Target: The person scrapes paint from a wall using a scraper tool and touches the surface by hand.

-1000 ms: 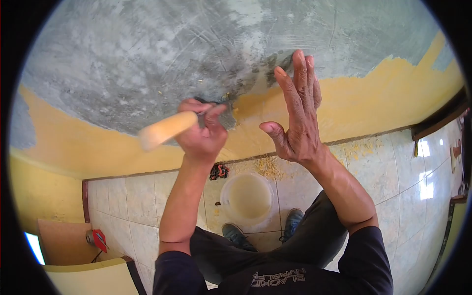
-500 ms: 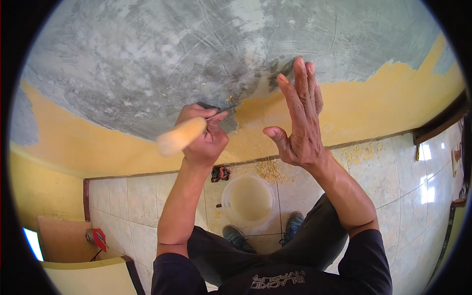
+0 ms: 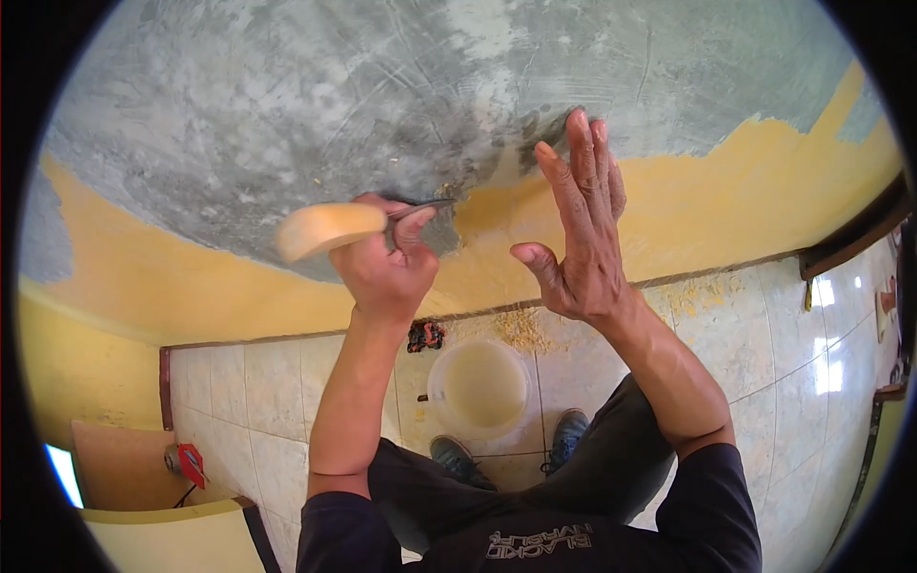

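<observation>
My left hand (image 3: 387, 263) is closed around a scraper with a pale yellow handle (image 3: 330, 231). The scraper's thin dark blade (image 3: 420, 207) points right, its tip at the ragged edge where yellow paint (image 3: 506, 215) meets bare grey wall (image 3: 315, 105). A few yellow flakes cling to the wall by the tip. To the right, my right hand (image 3: 585, 224) is open with fingers stretched upward and thumb apart. Its fingertips are at the wall, over the grey and yellow boundary; whether the palm touches I cannot tell.
Below the wall, a white bucket (image 3: 480, 387) of cloudy liquid stands between my shoes (image 3: 565, 437). Paint scrapings (image 3: 523, 329) lie along the wall's foot. A small black and orange object (image 3: 425, 335) sits beside the bucket. A red object (image 3: 191, 464) is at lower left.
The scraper's handle has swung left and upward, lying closer to level. My left hand has turned with it, the tip staying near the paint edge. My right hand is nearly still.
</observation>
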Available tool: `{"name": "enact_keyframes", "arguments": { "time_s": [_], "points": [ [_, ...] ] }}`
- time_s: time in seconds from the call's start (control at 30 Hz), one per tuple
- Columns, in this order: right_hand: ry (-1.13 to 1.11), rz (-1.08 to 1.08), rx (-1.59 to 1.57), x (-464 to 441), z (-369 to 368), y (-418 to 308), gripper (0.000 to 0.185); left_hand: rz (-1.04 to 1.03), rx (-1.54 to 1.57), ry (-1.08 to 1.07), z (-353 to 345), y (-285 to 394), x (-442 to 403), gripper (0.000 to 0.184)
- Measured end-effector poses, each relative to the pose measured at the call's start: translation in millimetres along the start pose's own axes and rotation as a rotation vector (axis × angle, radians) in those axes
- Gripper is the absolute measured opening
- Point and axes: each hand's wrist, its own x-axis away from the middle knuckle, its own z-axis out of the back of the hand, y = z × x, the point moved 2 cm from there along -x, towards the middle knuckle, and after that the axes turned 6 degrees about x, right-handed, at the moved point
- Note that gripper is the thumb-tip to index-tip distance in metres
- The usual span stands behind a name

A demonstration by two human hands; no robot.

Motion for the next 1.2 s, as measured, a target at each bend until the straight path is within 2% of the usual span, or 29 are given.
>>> {"name": "enact_keyframes", "arguments": {
  "time_s": [0.03,0.07,0.1,0.17,0.2,0.27,0.3,0.37,0.4,0.47,0.5,0.57,0.6,0.63,0.7,0.8,0.9,0.97,1.03,1.07,1.1,1.17,1.2],
  "points": [
    [0.016,0.014,0.020,-1.6,-0.8,0.7,0.077,0.005,-0.044,-0.074,-0.1,-0.6,-4.5,0.025],
    [0.020,0.015,0.015,-2.0,-1.3,-0.5,0.077,-0.085,-0.032,-0.087,2.6,2.0,-11.0,0.023],
    [0.025,0.011,0.004,-2.7,-1.6,-1.0,0.078,-0.089,-0.035,-0.088,1.5,-0.9,-12.5,0.023],
    [0.024,-0.003,-0.007,-1.1,-1.1,-2.8,0.078,0.082,0.127,0.132,1.3,-8.7,-7.0,0.022],
    [0.022,-0.009,-0.021,-1.5,-0.2,-4.1,0.079,0.084,0.129,0.129,0.4,-9.0,-1.2,0.022],
    [0.022,-0.005,-0.032,-2.5,1.1,-6.1,0.079,0.019,0.063,-0.017,-1.9,-5.3,5.5,0.023],
    [0.025,-0.003,-0.022,-2.2,1.0,-5.5,0.079,0.014,0.065,-0.013,-3.4,-5.3,2.8,0.023],
    [0.023,-0.005,-0.010,-1.5,1.5,-5.2,0.079,-0.003,0.097,0.146,-4.1,-4.2,-1.9,0.023],
    [0.021,-0.015,-0.016,-0.5,1.9,-6.2,0.079,0.002,0.102,0.142,-3.9,-3.8,0.7,0.023],
    [0.018,-0.015,-0.021,-0.9,3.3,-6.6,0.079,-0.059,0.004,-0.084,-7.4,-2.3,2.9,0.023],
    [0.020,-0.014,-0.021,-1.1,3.2,-6.2,0.079,-0.060,0.002,-0.081,-7.1,-2.6,0.8,0.023],
    [0.015,-0.019,-0.023,0.0,2.5,-6.1,0.079,-0.132,0.070,0.114,-4.7,-1.6,-2.5,0.021],
    [0.021,-0.015,-0.018,-1.1,2.6,-5.8,0.079,-0.005,0.091,0.187,-7.7,-5.6,1.1,0.021],
    [0.023,-0.012,-0.013,-0.3,3.1,-5.8,0.079,0.100,0.110,0.150,-6.9,-5.6,3.4,0.022],
    [0.026,-0.010,-0.008,-0.3,3.5,-3.4,0.079,-0.048,0.020,0.038,-6.2,-3.1,4.6,0.022],
    [0.033,0.006,-0.005,-0.8,0.9,1.4,0.079,-0.015,0.112,0.162,-2.4,-0.2,-2.0,0.019],
    [0.031,-0.004,-0.013,2.4,0.8,-2.7,0.079,-0.010,-0.018,0.061,-2.5,-5.6,2.1,0.018],
    [0.034,-0.003,-0.025,0.1,1.4,-4.0,0.079,-0.045,0.072,0.087,-3.6,-5.3,-1.4,0.020],
    [0.034,-0.004,-0.021,1.4,0.7,-2.9,0.079,0.075,0.087,0.259,2.9,-5.7,-9.0,0.020],
    [0.028,-0.011,-0.021,4.4,1.8,-4.1,0.079,0.150,0.091,0.148,3.2,1.1,-11.1,0.019],
    [0.023,-0.016,-0.027,4.1,2.6,-4.8,0.079,0.149,0.090,0.150,2.5,1.8,-5.3,0.019],
    [0.032,-0.009,-0.034,-1.5,2.1,-4.3,0.079,-0.070,-0.032,-0.007,-3.0,1.9,0.5,0.018],
    [0.028,-0.007,-0.023,-1.5,1.7,-2.9,0.079,-0.118,-0.033,0.076,0.2,1.2,-2.8,0.018]
  ]
}}
